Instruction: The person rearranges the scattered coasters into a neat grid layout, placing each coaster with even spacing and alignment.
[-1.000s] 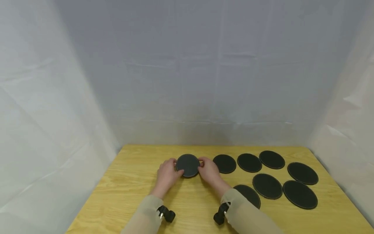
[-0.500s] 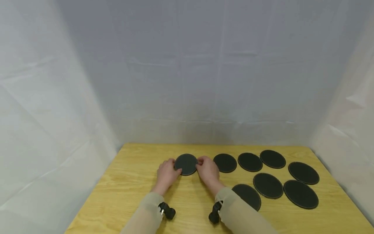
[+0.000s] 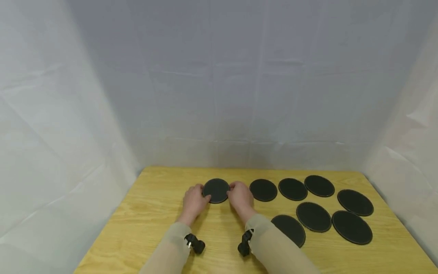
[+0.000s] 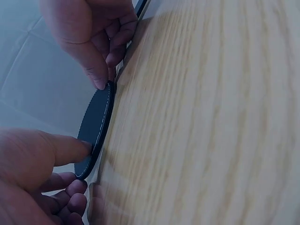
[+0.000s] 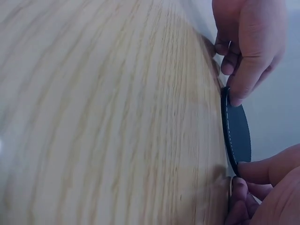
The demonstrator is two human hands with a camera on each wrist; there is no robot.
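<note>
A round black coaster [image 3: 216, 191] with pale stitching along its rim is held between both hands over the far middle of the table. My left hand [image 3: 194, 201] pinches its left edge, thumb on top and fingers curled beneath. On the opposite edge, my right hand [image 3: 241, 198] pinches it the same way. The left wrist view shows the coaster [image 4: 95, 129] tilted at the table surface, its stitched edge visible. In the right wrist view the coaster [image 5: 236, 131] spans from one thumb to the other. Whether its underside touches the table is hard to tell.
Several more black coasters lie flat on the right half of the wooden table [image 3: 137, 228]. The nearest to my right hand is a back-row coaster [image 3: 263, 190]. My right sleeve partly covers a front coaster [image 3: 290, 229]. White sheeting [image 3: 219, 95] surrounds the table's back and sides.
Both hands have shifted the held coaster slightly left and away from me. My right forearm has swung left, showing a little more of the front coaster. The other coasters stay put.
</note>
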